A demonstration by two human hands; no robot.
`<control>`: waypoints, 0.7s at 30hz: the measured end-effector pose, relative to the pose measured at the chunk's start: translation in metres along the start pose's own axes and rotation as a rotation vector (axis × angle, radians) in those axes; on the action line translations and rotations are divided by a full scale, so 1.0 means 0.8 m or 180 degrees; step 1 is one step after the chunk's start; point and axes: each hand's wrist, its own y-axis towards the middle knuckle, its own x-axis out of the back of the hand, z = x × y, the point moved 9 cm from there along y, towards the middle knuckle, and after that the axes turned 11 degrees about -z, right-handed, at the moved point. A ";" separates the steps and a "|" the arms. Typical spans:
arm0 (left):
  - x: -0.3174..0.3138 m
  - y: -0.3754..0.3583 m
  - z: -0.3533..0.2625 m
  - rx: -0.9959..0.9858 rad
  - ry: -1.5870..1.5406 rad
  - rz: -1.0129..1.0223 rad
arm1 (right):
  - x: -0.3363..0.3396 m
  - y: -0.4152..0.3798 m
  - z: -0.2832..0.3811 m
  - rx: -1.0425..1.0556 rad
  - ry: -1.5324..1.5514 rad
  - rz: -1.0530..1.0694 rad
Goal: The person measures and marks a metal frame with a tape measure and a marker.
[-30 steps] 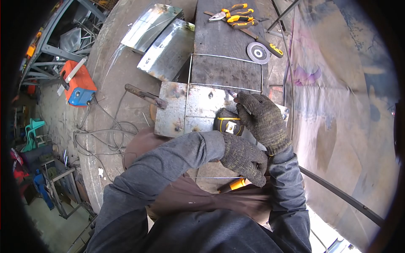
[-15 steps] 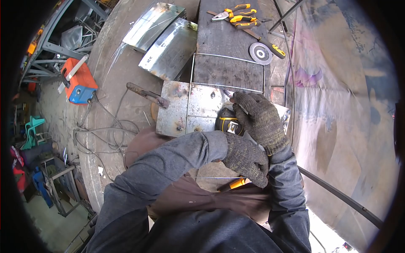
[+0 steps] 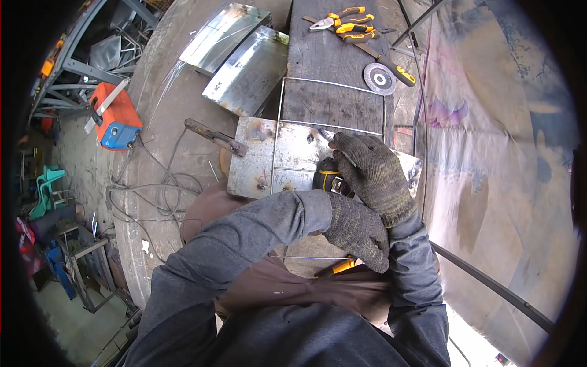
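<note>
My right hand point(image 3: 374, 178), in a dark knitted glove, is closed over the steel plate point(image 3: 247, 165). Its thumb and fingertips pinch a thin, pen-like piece point(image 3: 323, 133) whose tip points at the plate. Below those fingers a black and yellow tape measure point(image 3: 330, 181) rests on the plate, partly covered by the hand. My left hand point(image 3: 358, 232), gloved too, lies crossed under the right wrist with its fingers curled; what they grip is hidden. A thin wire frame point(image 3: 276, 137) lies across the plate and a dark board point(image 3: 321, 46).
Pliers point(image 3: 351, 27), a file point(image 3: 397, 71) and a flap disc point(image 3: 379, 79) lie on the board. Two bent metal sheets point(image 3: 244, 73) sit behind the plate. A clamp-like bar point(image 3: 214, 137) touches its left edge. An orange-blue machine point(image 3: 116, 116) with cables stands left.
My right hand has shifted slightly and now covers more of the tape measure. My left hand has stayed nearly still; the whole view has moved a little.
</note>
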 end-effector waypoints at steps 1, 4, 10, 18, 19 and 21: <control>-0.002 0.002 0.002 -0.0026 -0.0033 0.0012 | -0.002 0.000 0.000 -0.0003 -0.0001 0.0000; 0.001 -0.001 -0.004 0.0002 0.0037 0.0015 | -0.004 0.001 0.001 0.0076 -0.0096 -0.0041; 0.003 -0.004 -0.004 -0.0010 0.0103 0.0026 | -0.013 0.000 -0.002 -0.0077 -0.0037 0.0203; 0.003 -0.006 -0.004 0.0034 0.0098 0.0068 | -0.015 0.006 0.007 0.0090 -0.0032 0.0090; 0.002 -0.005 0.000 0.0049 0.0093 0.0066 | -0.015 0.007 0.007 0.0093 -0.0028 0.0086; 0.002 -0.006 0.002 0.0070 0.0096 0.0065 | -0.020 0.006 0.004 -0.0047 0.0025 0.0189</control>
